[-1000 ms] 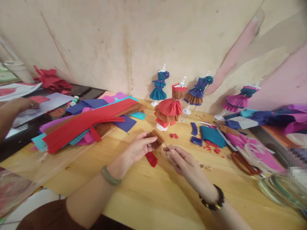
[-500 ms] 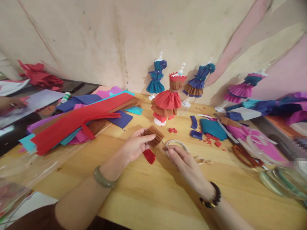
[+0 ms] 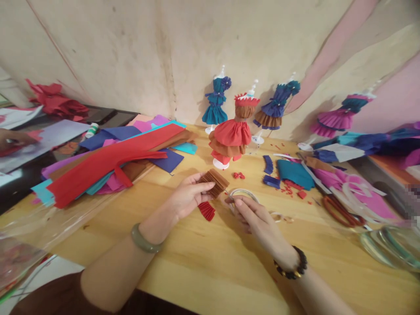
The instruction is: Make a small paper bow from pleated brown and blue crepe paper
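My left hand (image 3: 193, 196) pinches a brown pleated piece of crepe paper (image 3: 215, 183) between thumb and fingers, its folds fanned toward the right. Just right of it, my right hand (image 3: 251, 213) is closed in a pinch. A slim point shows at its fingertips near the paper's edge, too small to name. Below the left fingers lies a red pleated piece (image 3: 206, 211) on the table. A roll of tape (image 3: 243, 192) sits behind the right fingers, partly covered by them. Beyond the hands stands a small dress form in a red and brown paper dress (image 3: 231, 133).
Several other dressed forms, one in teal (image 3: 215, 113), line the wall. Coloured paper sheets (image 3: 108, 162) are stacked left. Blue and teal pieces (image 3: 295, 174), red scraps, orange-handled scissors (image 3: 341, 212) and a glass dish (image 3: 389, 247) lie right. Another person's hand (image 3: 15, 142) is far left.
The view has shifted slightly, so most things sit a little further right. Both hands keep nearly the same pose, the left still holding the brown pleated paper.
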The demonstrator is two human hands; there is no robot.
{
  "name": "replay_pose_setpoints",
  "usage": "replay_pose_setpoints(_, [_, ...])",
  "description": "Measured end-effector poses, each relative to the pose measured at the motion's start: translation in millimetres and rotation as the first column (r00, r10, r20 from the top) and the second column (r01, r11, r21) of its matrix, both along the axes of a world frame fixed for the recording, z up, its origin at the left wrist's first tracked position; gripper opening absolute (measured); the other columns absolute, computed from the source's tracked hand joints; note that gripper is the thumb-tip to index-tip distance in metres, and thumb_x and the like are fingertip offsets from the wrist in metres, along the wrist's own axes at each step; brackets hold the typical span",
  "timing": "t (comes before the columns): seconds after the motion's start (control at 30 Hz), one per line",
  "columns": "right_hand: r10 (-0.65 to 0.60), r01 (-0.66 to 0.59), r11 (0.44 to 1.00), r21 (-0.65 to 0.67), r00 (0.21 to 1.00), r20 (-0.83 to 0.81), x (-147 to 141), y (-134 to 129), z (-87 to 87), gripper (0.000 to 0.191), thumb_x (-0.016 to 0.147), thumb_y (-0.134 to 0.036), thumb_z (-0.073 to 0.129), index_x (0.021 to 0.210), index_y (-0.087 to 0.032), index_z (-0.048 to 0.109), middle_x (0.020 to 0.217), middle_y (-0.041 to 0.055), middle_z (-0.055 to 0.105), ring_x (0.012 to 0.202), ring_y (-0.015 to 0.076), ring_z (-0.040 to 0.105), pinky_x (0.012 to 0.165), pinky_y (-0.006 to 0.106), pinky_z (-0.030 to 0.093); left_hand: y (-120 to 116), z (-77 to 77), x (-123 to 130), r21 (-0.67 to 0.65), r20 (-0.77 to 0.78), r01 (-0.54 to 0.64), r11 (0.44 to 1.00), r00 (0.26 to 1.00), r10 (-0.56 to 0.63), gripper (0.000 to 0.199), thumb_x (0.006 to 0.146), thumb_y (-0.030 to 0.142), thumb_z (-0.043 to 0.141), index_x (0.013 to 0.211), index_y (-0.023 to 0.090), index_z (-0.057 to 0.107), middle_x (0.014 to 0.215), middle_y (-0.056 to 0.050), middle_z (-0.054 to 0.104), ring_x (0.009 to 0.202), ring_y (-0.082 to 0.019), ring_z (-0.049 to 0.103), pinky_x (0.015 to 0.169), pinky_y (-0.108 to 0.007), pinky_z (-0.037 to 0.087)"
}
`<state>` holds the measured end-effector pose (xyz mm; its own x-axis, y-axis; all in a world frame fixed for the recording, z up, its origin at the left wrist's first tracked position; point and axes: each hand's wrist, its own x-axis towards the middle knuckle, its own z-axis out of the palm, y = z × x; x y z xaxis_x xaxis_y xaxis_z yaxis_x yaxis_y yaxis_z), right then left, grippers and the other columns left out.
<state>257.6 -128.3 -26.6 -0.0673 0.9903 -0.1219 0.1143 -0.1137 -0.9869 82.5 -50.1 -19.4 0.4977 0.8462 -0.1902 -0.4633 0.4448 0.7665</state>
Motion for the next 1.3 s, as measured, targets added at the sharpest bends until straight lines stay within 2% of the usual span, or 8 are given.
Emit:
replay_pose_setpoints(0.27, [-0.016,0.016,1.0,-0.027,1.0,-0.02,0.3,-2.2,3.2,0.051,0.081,-0.066,0.053,0.091,-0.017,0.058,0.059,-0.0066,0.03,0.047,0.0084,0.022,0.04,0.024,0.014,0.0,1.2,-0.6,0.006,-0.01,-0.013,1.0,1.0,0.013,0.025,0.073,0.01,0.071,0.098,0.012,0.066,0.097,-0.009,0.072,0.084,-0.016,0.068,0.077,-0.03,0.053])
replay_pose_setpoints(0.5, [-0.02,0.019,0.999,-0.04,0.999,-0.034,-0.4,-2.8,3.5,0.052,0.079,-0.067,0.055,0.091,-0.016,0.059,0.058,-0.0069,0.03,0.047,0.0083,0.023,0.04,0.024,0.014,-0.8,-0.6,-0.4,0.035,-0.024,0.0,0.999,1.0,0.001,0.021,0.072,0.01,0.072,0.092,0.012,0.069,0.09,-0.007,0.072,0.08,-0.016,0.067,0.075,-0.029,0.053])
replay_pose_setpoints(0.7, [-0.021,0.017,0.998,-0.061,0.998,-0.064,-2.1,-2.9,4.2,0.049,0.078,-0.067,0.056,0.082,-0.018,0.056,0.057,-0.0075,0.027,0.046,0.0078,0.021,0.041,0.024,0.013,-2.1,-0.4,0.2,0.051,-0.02,0.019,0.999,1.0,-0.018,0.022,0.072,0.01,0.073,0.093,0.012,0.069,0.093,-0.008,0.072,0.083,-0.017,0.067,0.079,-0.031,0.052])
replay_pose_setpoints(0.93, [-0.029,0.023,0.997,-0.075,0.997,-0.076,-2.0,-2.9,3.8,0.049,0.078,-0.066,0.057,0.089,-0.018,0.058,0.057,-0.0079,0.027,0.046,0.008,0.02,0.041,0.024,0.012,-6.3,2.9,3.2,0.042,-0.048,0.047,0.998,0.998,-0.045,0.023,0.07,0.009,0.074,0.092,0.013,0.07,0.093,-0.007,0.072,0.083,-0.017,0.068,0.079,-0.031,0.053])
replay_pose_setpoints(1.3, [-0.034,0.03,0.997,-0.069,0.998,-0.055,-2.8,-1.9,4.6,0.049,0.077,-0.067,0.056,0.084,-0.019,0.056,0.056,-0.0082,0.023,0.046,0.0085,0.019,0.041,0.025,0.012,-9.0,3.1,4.5,0.057,-0.045,0.042,0.997,0.998,-0.04,0.025,0.068,0.012,0.077,0.092,0.012,0.07,0.093,-0.008,0.072,0.082,-0.017,0.068,0.08,-0.032,0.052])
